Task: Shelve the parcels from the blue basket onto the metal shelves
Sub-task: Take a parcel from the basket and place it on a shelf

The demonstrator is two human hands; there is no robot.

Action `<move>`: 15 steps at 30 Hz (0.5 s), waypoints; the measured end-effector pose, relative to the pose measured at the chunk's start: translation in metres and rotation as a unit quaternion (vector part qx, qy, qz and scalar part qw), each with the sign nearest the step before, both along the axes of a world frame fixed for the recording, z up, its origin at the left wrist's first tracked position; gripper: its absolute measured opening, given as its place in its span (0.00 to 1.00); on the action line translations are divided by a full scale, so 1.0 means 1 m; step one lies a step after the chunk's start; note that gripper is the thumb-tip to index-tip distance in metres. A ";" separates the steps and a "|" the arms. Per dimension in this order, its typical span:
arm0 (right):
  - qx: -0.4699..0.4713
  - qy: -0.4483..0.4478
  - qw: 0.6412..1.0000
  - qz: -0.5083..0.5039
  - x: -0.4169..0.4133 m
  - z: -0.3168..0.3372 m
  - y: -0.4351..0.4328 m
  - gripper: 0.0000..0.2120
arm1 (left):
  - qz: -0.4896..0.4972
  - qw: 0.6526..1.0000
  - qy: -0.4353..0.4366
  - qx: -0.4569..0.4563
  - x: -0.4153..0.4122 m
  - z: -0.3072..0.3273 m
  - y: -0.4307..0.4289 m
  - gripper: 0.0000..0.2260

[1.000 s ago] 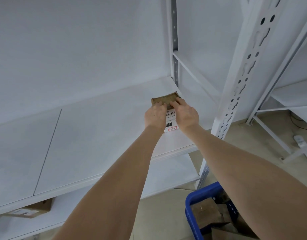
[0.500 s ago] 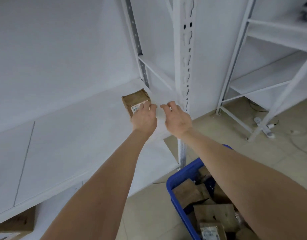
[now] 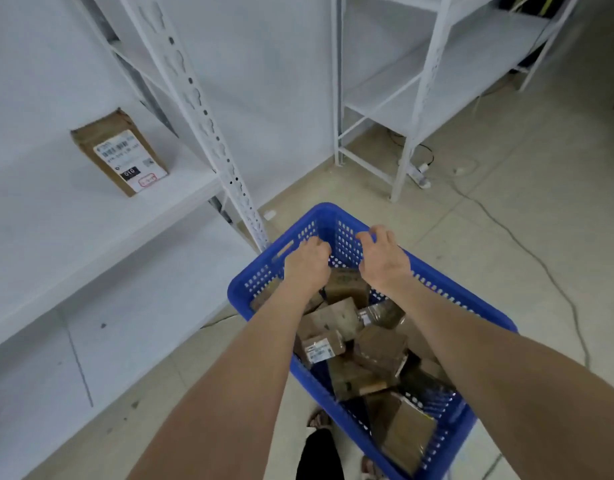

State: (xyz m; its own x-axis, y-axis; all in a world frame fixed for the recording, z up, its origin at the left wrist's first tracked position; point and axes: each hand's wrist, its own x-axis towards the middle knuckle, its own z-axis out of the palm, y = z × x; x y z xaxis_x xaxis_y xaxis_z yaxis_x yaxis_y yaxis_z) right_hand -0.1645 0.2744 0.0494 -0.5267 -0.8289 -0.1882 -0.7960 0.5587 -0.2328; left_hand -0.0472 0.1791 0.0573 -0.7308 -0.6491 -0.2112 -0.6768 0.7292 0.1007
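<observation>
Far left: one shelved parcel (image 3: 120, 152) lies flat on the metal shelf (image 3: 56, 216), label up, near the slotted upright (image 3: 201, 109). Centre: the blue basket (image 3: 336, 213) stands on the floor, heaped with brown parcels (image 3: 333, 317) tumbled at all angles. The left hand (image 3: 307, 263) and right hand (image 3: 383, 259) hover over its far end, fingers loosely bent downward, nothing visibly in either. Small taped cardboard boxes, probably light and stiff, tape perhaps slick. Best taken from the top of the heap by opposite long edges, since neighbours lean together and may slide. Right: a second shelving unit (image 3: 419, 98).
</observation>
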 end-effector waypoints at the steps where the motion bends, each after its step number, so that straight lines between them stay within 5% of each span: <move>1: 0.019 -0.013 0.999 -0.026 -0.006 -0.011 0.012 0.27 | -0.002 1.000 -0.010 0.022 -0.007 -0.013 0.009 0.15; 8: 0.153 -0.164 0.965 -0.135 -0.023 -0.118 0.068 0.36 | 0.011 0.975 -0.117 0.189 -0.034 -0.125 0.052 0.11; 12: 0.199 -0.255 0.931 -0.166 -0.011 -0.188 0.088 0.20 | 0.006 0.959 -0.139 0.248 -0.034 -0.190 0.069 0.09; 15: 0.191 -0.284 0.918 -0.202 -0.003 -0.226 0.094 0.21 | 0.073 0.932 -0.131 0.331 -0.035 -0.228 0.076 0.13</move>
